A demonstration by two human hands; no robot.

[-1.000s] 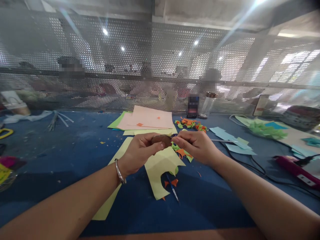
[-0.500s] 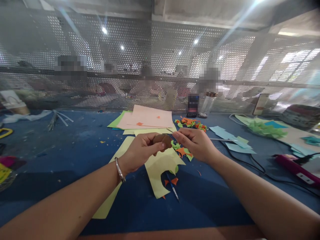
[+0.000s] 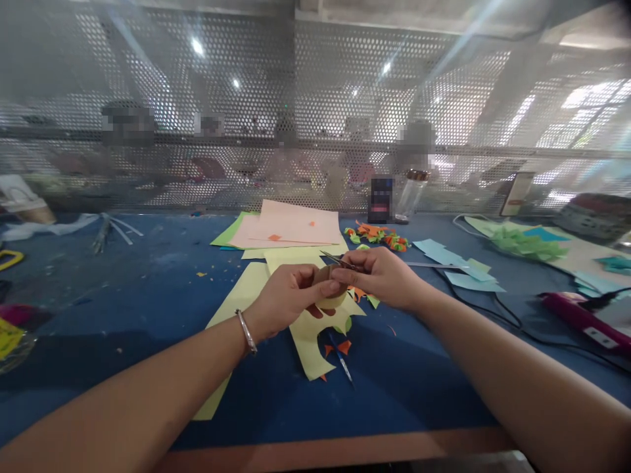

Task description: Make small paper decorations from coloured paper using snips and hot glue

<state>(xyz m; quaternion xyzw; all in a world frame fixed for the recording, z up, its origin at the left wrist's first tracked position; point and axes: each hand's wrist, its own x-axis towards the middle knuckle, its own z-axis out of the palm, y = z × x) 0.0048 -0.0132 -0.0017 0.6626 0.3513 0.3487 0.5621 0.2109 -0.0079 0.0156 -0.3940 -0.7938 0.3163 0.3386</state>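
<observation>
My left hand (image 3: 290, 292) pinches a round brown piece (image 3: 323, 274) together with pale yellow paper (image 3: 332, 301) that shows along its lower edge. Fingers of my right hand (image 3: 377, 276) meet it from the other side, touching the same piece. Out of the right hand, small scissors (image 3: 335, 258) point left with their slim metal blades; their handles are hidden in the fingers. Below both hands lies a pale yellow sheet (image 3: 310, 351) with curved cut-outs. A blue and silver pen-like tool (image 3: 345, 368) rests beside it, near orange paper scraps (image 3: 344, 347).
Pink sheets (image 3: 296, 220) lie stacked behind the hands. Orange and green scraps (image 3: 379, 235) are heaped near a phone (image 3: 381, 200) and a glass bottle (image 3: 412, 197). Light blue papers (image 3: 473, 281), a black cable (image 3: 513, 322) and a magenta power strip (image 3: 582, 318) are at right.
My right hand has moved left onto the brown piece, and the scissors' blades now show more. The brown piece has turned, and pale yellow paper shows beneath it.
</observation>
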